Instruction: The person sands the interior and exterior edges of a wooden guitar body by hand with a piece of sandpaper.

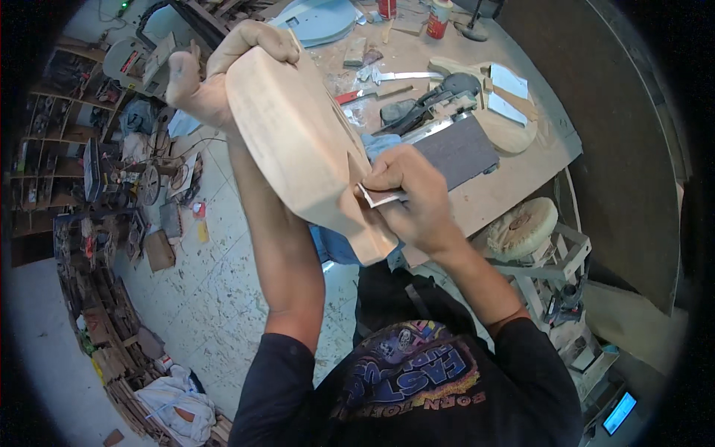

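A pale, unfinished wooden guitar body (287,141) is held up on its edge in front of me, tilted, with its carved horn toward my lap. My left hand (223,71) grips its upper end, fingers curled over the far side and thumb sticking out. Pinched in my right hand (417,194) is a folded piece of sandpaper (381,197), brown with a pale edge. It sits at the curved cutaway beside the horn. My right fingertips are partly hidden behind the wood.
The workbench (514,182) carries a belt sander (454,153), another guitar body (514,134), a red-handled knife (357,96), a file-like tool (402,76) and cans (439,18). A round fluffy pad (525,227) lies on a stand at right. Wood scraps (112,350) line the left wall.
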Action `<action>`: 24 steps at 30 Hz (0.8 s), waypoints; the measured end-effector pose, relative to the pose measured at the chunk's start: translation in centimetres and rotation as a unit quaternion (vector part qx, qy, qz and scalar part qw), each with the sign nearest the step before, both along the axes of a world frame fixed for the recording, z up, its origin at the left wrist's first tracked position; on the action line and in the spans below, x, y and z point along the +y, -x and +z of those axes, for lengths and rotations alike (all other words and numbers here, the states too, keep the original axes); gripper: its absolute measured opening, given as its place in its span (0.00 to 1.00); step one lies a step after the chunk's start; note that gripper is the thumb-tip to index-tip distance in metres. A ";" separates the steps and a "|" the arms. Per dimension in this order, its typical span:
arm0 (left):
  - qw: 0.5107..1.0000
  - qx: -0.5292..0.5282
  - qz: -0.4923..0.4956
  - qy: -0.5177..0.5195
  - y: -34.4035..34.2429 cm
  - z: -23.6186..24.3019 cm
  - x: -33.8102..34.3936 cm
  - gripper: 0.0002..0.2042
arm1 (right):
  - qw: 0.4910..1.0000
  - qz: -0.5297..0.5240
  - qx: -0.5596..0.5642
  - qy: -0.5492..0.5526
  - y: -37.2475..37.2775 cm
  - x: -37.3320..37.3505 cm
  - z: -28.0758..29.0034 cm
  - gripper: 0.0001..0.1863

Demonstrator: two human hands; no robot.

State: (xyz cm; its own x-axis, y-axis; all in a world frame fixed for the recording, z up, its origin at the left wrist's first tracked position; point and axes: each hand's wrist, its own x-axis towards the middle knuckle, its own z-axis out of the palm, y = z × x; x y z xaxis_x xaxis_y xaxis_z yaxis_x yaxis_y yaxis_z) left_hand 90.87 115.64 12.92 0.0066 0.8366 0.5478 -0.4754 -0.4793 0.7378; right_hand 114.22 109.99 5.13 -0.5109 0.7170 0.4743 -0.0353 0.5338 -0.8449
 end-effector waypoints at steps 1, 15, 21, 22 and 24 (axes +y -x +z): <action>1.000 0.006 0.000 0.007 0.3 -0.1 0.3 0.44 | 0.999 -0.026 0.014 -0.029 0.5 -0.2 -0.2 0.10; 0.999 0.033 0.023 0.016 2.5 -0.2 -0.7 0.41 | 0.969 -0.142 0.191 0.060 -1.9 0.4 2.7 0.05; 0.997 0.047 0.059 0.011 1.7 -0.4 -0.9 0.39 | 0.963 -0.041 0.055 0.261 -1.7 -1.7 0.2 0.27; 0.997 0.045 0.063 0.017 1.6 -0.5 -0.9 0.39 | 0.952 -0.019 0.067 0.297 -1.5 -2.4 1.2 0.29; 0.996 0.058 0.068 0.014 1.4 -0.3 -1.0 0.38 | 0.938 0.023 0.095 0.332 -0.8 -2.7 1.5 0.36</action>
